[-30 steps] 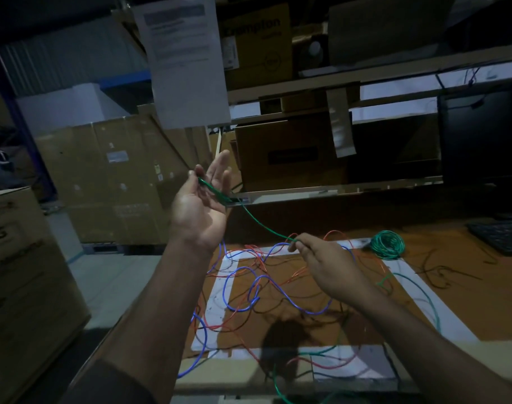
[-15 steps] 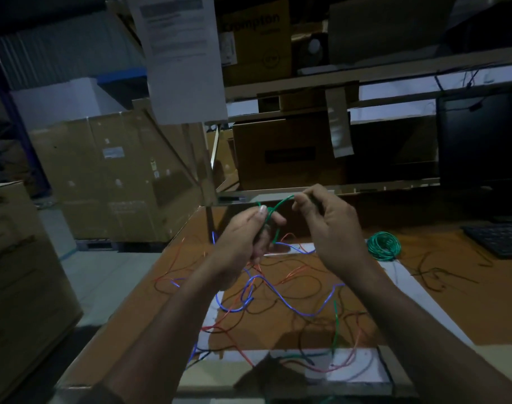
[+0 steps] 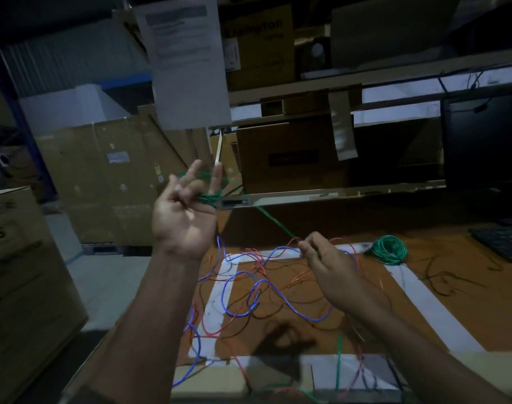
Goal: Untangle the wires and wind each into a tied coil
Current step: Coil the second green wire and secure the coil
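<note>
Nearest on the table: a strip of white tape along the near edge, crossed by the trailing end of a green wire and by red strands. Just beyond, inside the taped frame, a loose tangle of wires in blue, red and black, spread flat on the brown top. Above the tangle's far right part, the right hand, fingertips pinched on the green wire, other fingers curled. From that pinch, the green wire stretched taut up and left, clear of the table, to the left hand. Left hand raised above the table's far left corner, palm toward the camera, several turns of the green wire looped round its spread, extended fingers and held there. Farther back and right of the tangle, a finished green coil lying on the table. Right of the coil, a dark keyboard at the table's edge. Behind the table, cardboard boxes and a hanging sheet of paper.
</note>
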A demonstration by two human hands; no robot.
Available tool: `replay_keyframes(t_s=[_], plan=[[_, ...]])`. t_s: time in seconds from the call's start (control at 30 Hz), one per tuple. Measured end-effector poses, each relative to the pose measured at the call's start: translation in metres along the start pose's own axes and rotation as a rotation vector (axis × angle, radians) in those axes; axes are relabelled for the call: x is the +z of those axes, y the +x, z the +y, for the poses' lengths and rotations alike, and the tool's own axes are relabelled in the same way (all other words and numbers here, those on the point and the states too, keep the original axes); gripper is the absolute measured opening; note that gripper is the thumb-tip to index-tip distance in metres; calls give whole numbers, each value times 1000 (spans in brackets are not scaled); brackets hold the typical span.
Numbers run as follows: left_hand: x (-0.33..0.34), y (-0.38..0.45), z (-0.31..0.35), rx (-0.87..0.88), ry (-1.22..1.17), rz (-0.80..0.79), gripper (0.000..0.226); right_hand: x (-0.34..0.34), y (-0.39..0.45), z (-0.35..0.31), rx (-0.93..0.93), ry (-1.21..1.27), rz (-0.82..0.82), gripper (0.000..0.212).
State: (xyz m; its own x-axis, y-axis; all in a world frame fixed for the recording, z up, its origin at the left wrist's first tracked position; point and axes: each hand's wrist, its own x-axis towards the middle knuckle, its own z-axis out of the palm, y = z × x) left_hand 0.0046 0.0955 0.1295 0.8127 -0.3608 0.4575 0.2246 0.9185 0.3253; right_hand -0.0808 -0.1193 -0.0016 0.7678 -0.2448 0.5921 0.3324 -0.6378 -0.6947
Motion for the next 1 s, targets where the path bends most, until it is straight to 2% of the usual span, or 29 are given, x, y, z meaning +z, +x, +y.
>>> replay_keyframes(t_s=[0.07, 0.13, 0.2, 0.27, 0.33, 0.4, 0.47, 0.53, 0.67, 0.73, 0.87, 1.0], plan=[[1, 8, 5, 71, 12, 38, 41, 4, -2, 3, -18, -26, -58, 29], [2, 11, 4, 109, 93, 36, 38, 4, -5, 2, -68, -198, -177, 18], [3, 10, 1, 150, 297, 35, 37, 2, -8, -5, -147, -279, -262, 17], [-3, 11, -5, 187, 549, 29, 41, -4, -11, -20, -213, -188, -270, 27], [-16, 9, -13, 213, 887, 41, 40, -10, -12, -40, -261, -102, -243, 29], [-32, 4, -25, 158, 1243, 25, 37, -15, -9, -57, -257, -26, -178, 19], [-42, -5, -37, 88, 1408, -78, 31, -21, -2, -68, -233, 36, -41, 13], [-42, -13, -45, 26, 1470, -145, 29, -26, 9, -72, -224, 60, 129, 14], [-33, -22, -49, -151, 1357, -243, 38, -33, 34, -57, -135, 20, 279, 22], [-25, -29, -52, -256, 1177, -283, 41, -33, 43, -46, -95, 14, 296, 24], [-11, -34, -48, -462, 414, -254, 31, -21, 43, -30, -9, -46, 186, 31], [-6, -25, -36, -339, 167, -143, 30, -9, 31, -22, 52, -39, 9, 35]])
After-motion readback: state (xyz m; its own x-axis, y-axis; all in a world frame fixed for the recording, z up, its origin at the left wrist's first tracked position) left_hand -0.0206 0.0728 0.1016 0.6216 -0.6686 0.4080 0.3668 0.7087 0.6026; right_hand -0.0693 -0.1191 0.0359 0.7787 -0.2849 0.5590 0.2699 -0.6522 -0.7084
